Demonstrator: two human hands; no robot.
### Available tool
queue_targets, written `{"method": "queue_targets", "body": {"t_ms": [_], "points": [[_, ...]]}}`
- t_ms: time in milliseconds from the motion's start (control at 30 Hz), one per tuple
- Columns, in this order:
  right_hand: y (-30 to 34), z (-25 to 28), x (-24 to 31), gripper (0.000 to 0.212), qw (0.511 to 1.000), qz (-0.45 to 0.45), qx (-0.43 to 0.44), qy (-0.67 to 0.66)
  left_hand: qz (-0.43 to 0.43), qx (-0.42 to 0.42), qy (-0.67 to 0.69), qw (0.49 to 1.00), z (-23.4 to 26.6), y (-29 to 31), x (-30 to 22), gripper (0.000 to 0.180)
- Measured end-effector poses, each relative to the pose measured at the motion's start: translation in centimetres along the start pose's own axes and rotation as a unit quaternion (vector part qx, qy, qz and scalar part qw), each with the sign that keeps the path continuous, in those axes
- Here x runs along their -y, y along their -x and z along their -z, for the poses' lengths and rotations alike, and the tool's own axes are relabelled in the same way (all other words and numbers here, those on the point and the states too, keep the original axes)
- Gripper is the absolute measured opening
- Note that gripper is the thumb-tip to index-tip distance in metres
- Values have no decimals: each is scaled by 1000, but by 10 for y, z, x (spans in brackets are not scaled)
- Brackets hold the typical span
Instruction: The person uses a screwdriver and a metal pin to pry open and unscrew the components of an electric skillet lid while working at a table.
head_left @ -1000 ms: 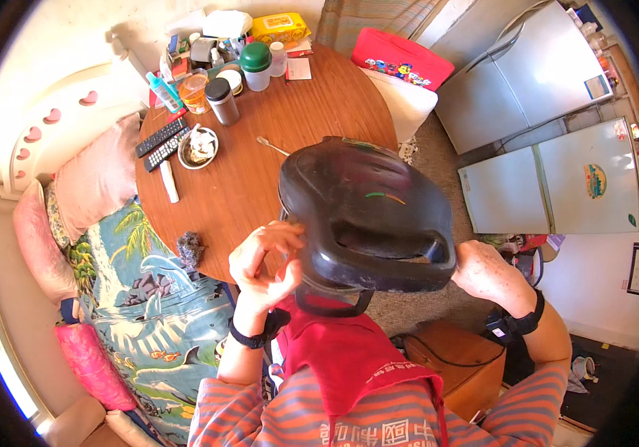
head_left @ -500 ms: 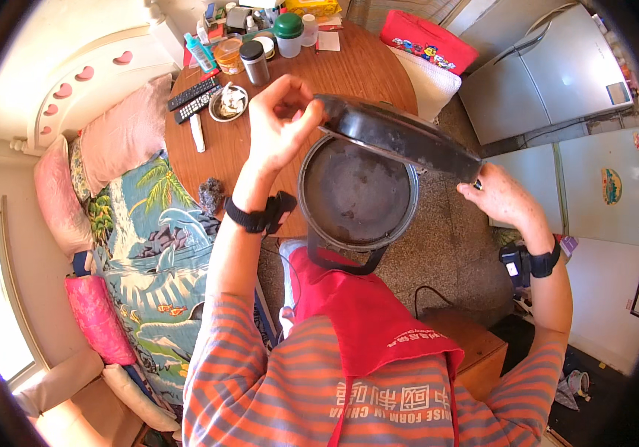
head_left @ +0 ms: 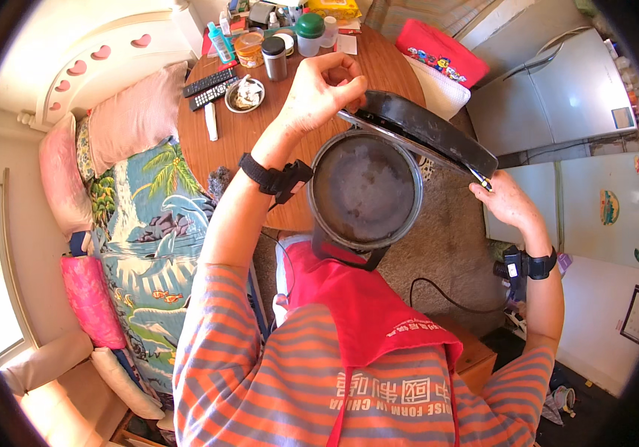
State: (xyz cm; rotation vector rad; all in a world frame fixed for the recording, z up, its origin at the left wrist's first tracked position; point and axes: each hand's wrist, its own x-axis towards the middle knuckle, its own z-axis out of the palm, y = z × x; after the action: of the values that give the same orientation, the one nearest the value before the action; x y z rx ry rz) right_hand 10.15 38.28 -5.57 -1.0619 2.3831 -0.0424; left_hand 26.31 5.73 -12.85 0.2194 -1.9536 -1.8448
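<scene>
A round black pan-like piece [head_left: 431, 130] is held tilted between my hands, with its shallow side wall showing. My left hand [head_left: 324, 86] pinches its left rim between thumb and curled fingers. On the opposite rim my right hand [head_left: 509, 197] grips with the fingers partly hidden; a small shiny bit with a yellow part shows there. Just below and nearer to me stands a round black pot-like appliance [head_left: 366, 190] with a flat, worn grey-black top, a pale metal rim and a front handle. The piece overlaps its far right edge in the view.
The round wooden table [head_left: 207, 156] carries two remotes [head_left: 211, 89], a small metal bowl [head_left: 245, 94], a tumbler [head_left: 274, 59] and several bottles and jars. A bed [head_left: 148, 246] lies left; a refrigerator [head_left: 550, 89] stands right. A black cord [head_left: 446, 302] crosses the speckled floor.
The black piece has turned steeper, showing more of its outer side wall and edge. My left hand has moved up and right with it; the whole view has shifted slightly.
</scene>
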Motion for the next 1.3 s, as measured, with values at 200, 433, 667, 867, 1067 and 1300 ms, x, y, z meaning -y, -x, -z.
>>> {"method": "queue_targets", "body": {"t_ms": [200,433,667,867,1067,1300], "points": [[-7,-5,-25,33,995,-54,87,-20,8,-41,168,985,8,6,18,12],[-1,6,-3,36,989,-96,94,-55,33,39,200,978,22,-9,36,23],[0,18,20,39,986,-134,97,-7,32,69,148,986,28,-25,34,26],[13,-22,-24,25,998,31,-46,-17,31,83,130,988,22,-28,24,24],[24,-34,-15,28,992,-42,-95,69,52,98,175,978,25,-34,35,21],[28,-44,-5,36,989,-74,-107,67,84,98,175,976,26,-43,34,20]]}}
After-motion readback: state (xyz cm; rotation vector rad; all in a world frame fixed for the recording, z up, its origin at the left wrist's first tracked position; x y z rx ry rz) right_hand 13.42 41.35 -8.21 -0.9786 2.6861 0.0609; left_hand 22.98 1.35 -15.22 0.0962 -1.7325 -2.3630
